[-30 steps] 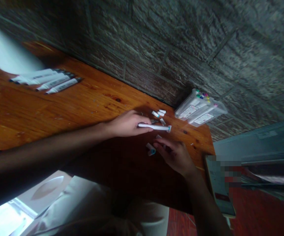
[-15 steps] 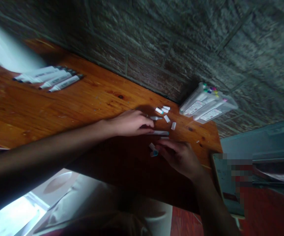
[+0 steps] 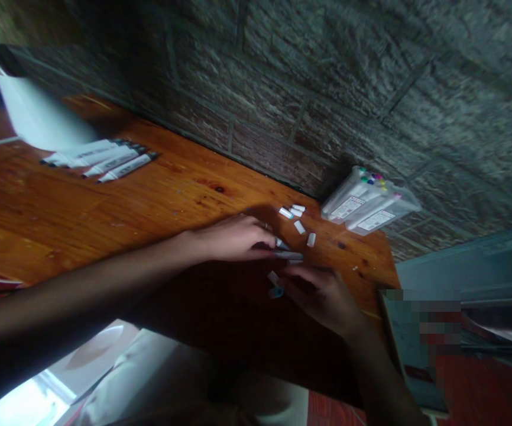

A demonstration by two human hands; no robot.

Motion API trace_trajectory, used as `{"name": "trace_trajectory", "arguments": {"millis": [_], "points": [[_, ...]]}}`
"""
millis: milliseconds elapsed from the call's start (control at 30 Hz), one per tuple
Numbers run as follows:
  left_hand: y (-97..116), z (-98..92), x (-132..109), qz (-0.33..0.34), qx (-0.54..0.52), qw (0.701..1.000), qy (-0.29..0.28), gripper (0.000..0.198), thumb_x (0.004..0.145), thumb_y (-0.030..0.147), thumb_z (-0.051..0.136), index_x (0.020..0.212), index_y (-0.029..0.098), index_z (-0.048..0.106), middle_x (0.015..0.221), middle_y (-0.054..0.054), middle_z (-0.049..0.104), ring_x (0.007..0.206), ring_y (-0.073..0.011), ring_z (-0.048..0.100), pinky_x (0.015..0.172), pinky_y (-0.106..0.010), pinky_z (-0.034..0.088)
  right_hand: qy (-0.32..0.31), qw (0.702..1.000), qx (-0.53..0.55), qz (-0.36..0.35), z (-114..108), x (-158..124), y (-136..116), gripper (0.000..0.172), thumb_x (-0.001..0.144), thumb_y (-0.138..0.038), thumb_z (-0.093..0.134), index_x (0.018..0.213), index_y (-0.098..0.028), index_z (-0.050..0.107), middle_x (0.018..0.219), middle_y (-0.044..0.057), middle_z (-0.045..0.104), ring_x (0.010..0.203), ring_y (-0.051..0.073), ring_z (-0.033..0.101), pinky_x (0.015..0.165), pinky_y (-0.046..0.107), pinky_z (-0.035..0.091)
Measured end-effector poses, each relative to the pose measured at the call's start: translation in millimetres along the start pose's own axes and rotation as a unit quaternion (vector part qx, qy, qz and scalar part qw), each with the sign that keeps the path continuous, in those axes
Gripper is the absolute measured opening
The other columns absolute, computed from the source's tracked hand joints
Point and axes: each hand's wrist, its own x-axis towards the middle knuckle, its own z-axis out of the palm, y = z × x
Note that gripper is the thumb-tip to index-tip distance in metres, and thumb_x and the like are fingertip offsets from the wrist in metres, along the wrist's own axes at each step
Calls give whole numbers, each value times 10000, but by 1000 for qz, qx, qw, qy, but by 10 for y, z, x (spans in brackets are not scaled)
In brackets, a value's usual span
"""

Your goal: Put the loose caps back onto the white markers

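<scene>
Head view: gripping a slim white marker [image 3: 288, 255] by its near end in the closed fingers of the left hand [image 3: 238, 238], probably to leave the far end free. Seeing small white pieces [image 3: 299, 227] strewn beyond on the bench [image 3: 185, 195], likely for easy reach. Holding the left hand low, knuckles up; angling the right hand [image 3: 322, 293] inward near the marker, cannot tell if gripping anything.

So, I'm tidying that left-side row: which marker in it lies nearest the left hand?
The marker at the row's lower-right end in the picture; the others lie farther from the left hand.
</scene>
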Motion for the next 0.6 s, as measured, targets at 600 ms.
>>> {"name": "trace_trajectory", "arguments": {"millis": [600], "points": [[33, 28, -43, 4, 79, 997, 5, 157, 943, 344, 609, 1009, 237, 703, 1014, -26, 715, 920, -182, 678, 802, -261, 476, 204, 977, -36, 54, -124, -35, 9, 145, 896, -269, 674, 1027, -216, 707, 626, -46, 604, 497, 95, 497, 503, 218, 397]]}}
